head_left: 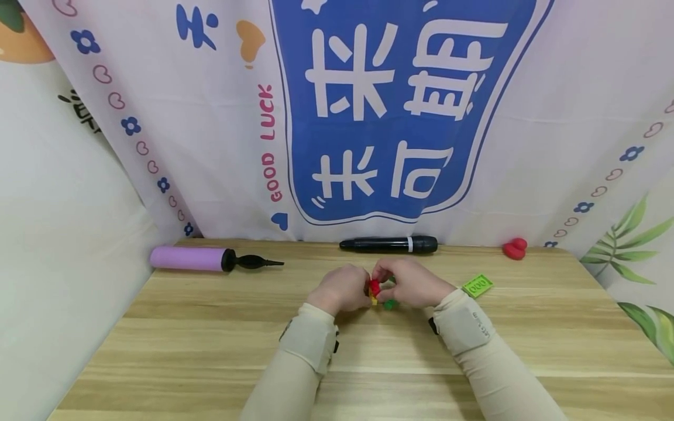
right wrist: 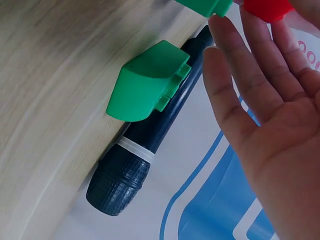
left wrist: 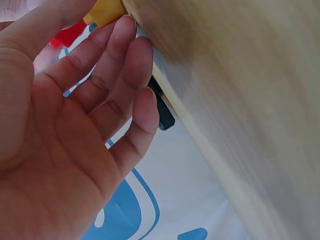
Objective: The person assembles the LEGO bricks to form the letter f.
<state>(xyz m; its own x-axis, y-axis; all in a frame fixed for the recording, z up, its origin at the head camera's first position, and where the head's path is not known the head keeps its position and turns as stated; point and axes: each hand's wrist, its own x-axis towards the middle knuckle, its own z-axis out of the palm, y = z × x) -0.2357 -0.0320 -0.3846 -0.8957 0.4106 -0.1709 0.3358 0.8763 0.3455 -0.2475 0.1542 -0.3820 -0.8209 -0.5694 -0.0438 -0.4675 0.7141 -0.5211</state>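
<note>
In the head view both hands meet over the middle of the wooden table. A yellow toy brick (left wrist: 106,11) sits in the pinch of my left hand (head_left: 344,287), between thumb and fingertips. Right beside it, my right hand (head_left: 413,283) holds a red toy brick (right wrist: 267,7) with thumb and fingers. The red brick (head_left: 374,286) appears directly above the yellow one (head_left: 374,301), partly covered by fingers. One curved green brick (right wrist: 150,82) with studs stands on the table beside the right hand. Another green brick (right wrist: 205,5) is close to that hand's fingertips, cut off by the view's top edge.
A black microphone (head_left: 387,244) lies along the table's back edge, beyond the hands. To the left lies a purple balloon pump (head_left: 189,258) with a black nozzle. A green note-like rectangle (head_left: 478,286) and a small red rounded object (head_left: 515,248) are on the right. A printed cloth (head_left: 231,175) hangs behind.
</note>
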